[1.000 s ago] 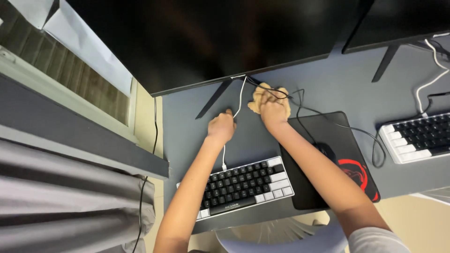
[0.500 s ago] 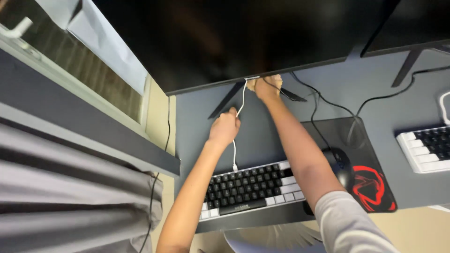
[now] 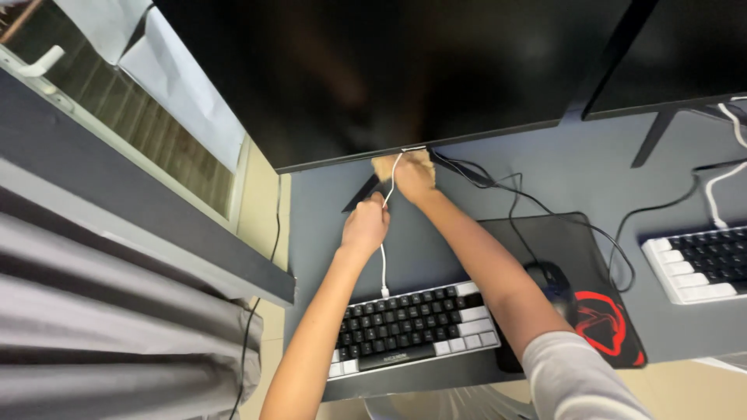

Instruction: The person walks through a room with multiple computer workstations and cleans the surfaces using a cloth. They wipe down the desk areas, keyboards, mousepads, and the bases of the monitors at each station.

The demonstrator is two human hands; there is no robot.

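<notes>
Left hand [image 3: 364, 225] fingers are pinched on the white cable [image 3: 383, 264] above the keyboard [image 3: 412, 327]; right hand [image 3: 412, 177] fingers press a tan cloth [image 3: 383, 166] under the monitor [image 3: 405, 70] edge. Mouse [image 3: 554, 281] sits on the black mat [image 3: 599, 311]; grey tabletop [image 3: 545, 171] beneath.

- Tan cloth [image 3: 389, 166]: crumpled, pressed on the grey surface [image 3: 560, 179] under the monitor's lower edge, partly hidden.
- White cable [image 3: 384, 257]: thin, running from the keyboard up to the monitor, perhaps pinched midway.
</notes>
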